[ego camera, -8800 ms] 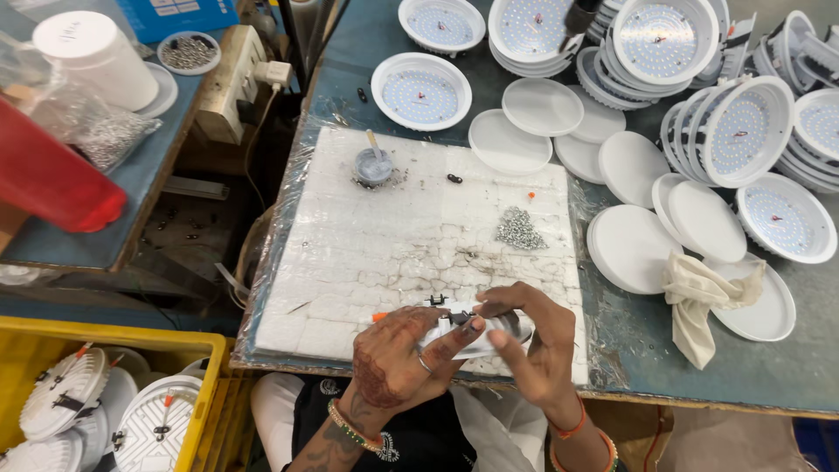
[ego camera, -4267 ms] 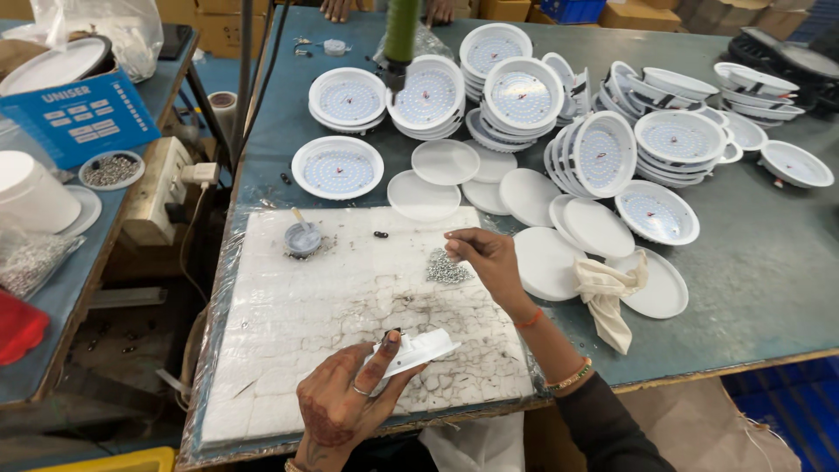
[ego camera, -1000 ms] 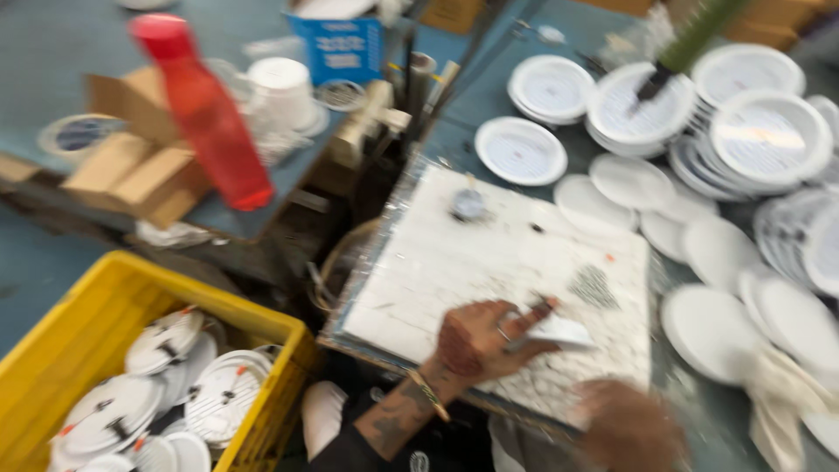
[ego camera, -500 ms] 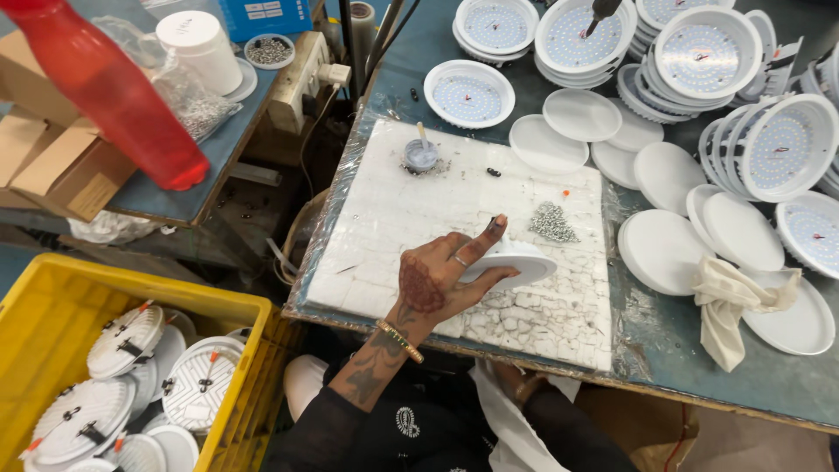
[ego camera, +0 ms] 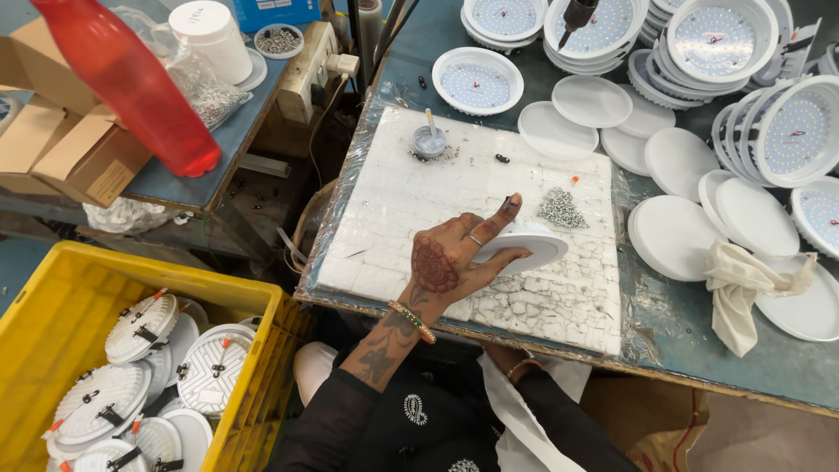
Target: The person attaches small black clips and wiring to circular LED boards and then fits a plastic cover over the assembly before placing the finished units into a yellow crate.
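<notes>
1. Left hand (ego camera: 454, 258) is gripping a white round lamp disc (ego camera: 533, 249), thumb under its rim, fingers splayed on top, index finger pointing up.
2. Disc is sitting on the white work pad (ego camera: 393, 201), near its front-right part, just below the screw pile (ego camera: 561, 208).
3. Right hand (ego camera: 507, 357) is tucking below the tabletop (ego camera: 682, 341) front edge; can't tell if it is open or closed.
4. Risk: one-hand grip looks loose, so the disc could be slipping off the pad edge or scattering the screws.
5. Yellow crate (ego camera: 52, 306) is sitting on the left, below.
</notes>
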The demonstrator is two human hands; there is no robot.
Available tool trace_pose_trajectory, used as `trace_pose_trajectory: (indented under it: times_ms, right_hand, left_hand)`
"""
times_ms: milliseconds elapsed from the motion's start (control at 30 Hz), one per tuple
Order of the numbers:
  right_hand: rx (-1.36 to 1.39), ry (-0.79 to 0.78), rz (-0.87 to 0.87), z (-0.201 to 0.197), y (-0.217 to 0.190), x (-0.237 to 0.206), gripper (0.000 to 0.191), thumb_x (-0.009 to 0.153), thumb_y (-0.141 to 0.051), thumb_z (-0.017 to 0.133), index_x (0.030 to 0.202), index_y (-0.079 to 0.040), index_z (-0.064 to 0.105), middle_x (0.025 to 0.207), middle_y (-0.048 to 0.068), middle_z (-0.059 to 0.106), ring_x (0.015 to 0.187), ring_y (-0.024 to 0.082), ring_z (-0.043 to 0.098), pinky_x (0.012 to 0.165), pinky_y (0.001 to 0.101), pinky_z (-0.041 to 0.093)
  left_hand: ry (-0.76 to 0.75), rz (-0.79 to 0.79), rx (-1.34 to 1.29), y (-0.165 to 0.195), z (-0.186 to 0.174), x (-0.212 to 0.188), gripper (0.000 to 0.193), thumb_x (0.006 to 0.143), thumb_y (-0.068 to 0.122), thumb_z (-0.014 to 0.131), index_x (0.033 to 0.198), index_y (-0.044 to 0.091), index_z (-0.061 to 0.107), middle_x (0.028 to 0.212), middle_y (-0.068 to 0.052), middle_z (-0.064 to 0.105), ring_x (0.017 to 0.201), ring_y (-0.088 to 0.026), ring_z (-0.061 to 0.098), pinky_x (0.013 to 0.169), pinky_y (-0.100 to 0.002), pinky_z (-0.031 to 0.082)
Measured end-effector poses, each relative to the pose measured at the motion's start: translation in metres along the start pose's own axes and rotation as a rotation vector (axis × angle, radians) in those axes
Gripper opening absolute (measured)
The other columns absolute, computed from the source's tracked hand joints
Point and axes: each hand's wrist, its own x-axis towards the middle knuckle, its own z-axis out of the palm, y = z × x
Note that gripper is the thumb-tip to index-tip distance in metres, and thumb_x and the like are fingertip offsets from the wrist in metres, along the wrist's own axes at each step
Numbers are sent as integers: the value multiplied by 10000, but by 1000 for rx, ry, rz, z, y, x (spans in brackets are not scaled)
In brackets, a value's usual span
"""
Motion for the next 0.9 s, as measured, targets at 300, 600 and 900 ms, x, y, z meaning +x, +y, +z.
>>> trace_pose_trajectory:
  times_ms: [300, 600, 900]
  right_hand:
    - [-1, -6, -7, 1, -2, 1, 168, 1013, -213, 644, 1075, -58, 631, 1033, 146, 667, 949, 317, 670, 824, 433, 548]
    - [9, -7, -18, 4, -5, 7, 171, 1002, -189, 627, 1103, -52, 630, 1044, 152, 666, 959, 322, 668, 835, 432, 545]
    - [14, -10, -30, 7, -5, 9, 185, 991, -165, 610, 1131, -46, 630, 1055, 157, 665, 968, 326, 665, 847, 430, 542]
  left_hand:
    - [-7, 2, 8, 0, 4, -1, 756, 835, 554, 829, 1482, 284, 547, 760, -35, 691, 618, -128, 681, 489, -267, 511]
    - [-24, -29, 17, 2, 4, 1, 756, 845, 570, 812, 1495, 295, 541, 748, -27, 682, 607, -130, 675, 475, -282, 503]
    - [-9, -9, 18, -1, 7, 1, 760, 848, 574, 807, 1500, 301, 528, 750, -29, 673, 608, -136, 675, 477, -288, 507]
